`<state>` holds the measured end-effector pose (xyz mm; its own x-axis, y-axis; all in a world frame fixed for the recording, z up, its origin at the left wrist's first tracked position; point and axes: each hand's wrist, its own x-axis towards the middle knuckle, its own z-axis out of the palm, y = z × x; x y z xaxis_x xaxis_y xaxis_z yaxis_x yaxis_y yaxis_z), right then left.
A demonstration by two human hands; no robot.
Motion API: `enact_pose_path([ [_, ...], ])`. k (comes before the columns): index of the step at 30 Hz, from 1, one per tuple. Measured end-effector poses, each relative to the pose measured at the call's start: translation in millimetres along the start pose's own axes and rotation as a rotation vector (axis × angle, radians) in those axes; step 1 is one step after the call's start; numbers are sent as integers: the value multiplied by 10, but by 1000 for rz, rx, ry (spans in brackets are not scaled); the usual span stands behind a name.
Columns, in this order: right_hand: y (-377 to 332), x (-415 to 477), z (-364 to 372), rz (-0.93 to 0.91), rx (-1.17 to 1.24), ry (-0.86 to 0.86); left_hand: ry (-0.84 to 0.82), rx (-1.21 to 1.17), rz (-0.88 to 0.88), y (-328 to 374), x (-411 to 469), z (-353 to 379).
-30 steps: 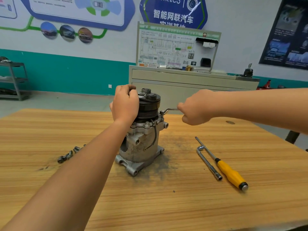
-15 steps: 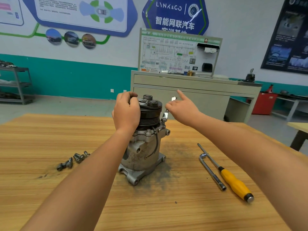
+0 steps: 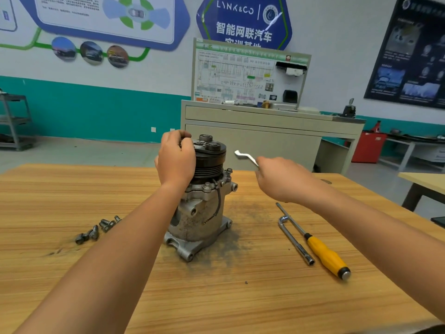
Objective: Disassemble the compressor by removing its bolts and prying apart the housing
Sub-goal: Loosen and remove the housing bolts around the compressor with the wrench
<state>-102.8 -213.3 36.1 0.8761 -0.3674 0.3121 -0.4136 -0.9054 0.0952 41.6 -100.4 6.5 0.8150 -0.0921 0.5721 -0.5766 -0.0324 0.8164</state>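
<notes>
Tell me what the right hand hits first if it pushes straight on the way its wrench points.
Likely the black pulley atop the compressor: the right hand holds the wrench aimed left at its upper edge, with a gap between. Depth unclear.

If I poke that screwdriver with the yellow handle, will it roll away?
Probably a little: the screwdriver has a rounded handle and lies on a flat table. The L-shaped wrench close beside it would likely stop it on that side. It looks stiff, not bendy.
</notes>
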Motion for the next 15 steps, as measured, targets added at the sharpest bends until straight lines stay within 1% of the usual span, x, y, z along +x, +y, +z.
enact_pose_path([
  [3, -149, -22, -70, -60, -219, -106, -4, 5, 1, -6, 2, -2],
  [5, -223, -23, -115, -92, -352, -143, 1, 10, 6, -13, 4, -4],
  [9, -382, -42, -179, -149, -587, -181, -1, 10, 10, -3, -3, -15],
  [12, -442, -34, -204, -192, -699, -205, -17, 12, 4, 7, -10, -27],
  [15, -346, 23, -229, -276, -788, -181, -25, 5, 4, 10, -7, -37],
])
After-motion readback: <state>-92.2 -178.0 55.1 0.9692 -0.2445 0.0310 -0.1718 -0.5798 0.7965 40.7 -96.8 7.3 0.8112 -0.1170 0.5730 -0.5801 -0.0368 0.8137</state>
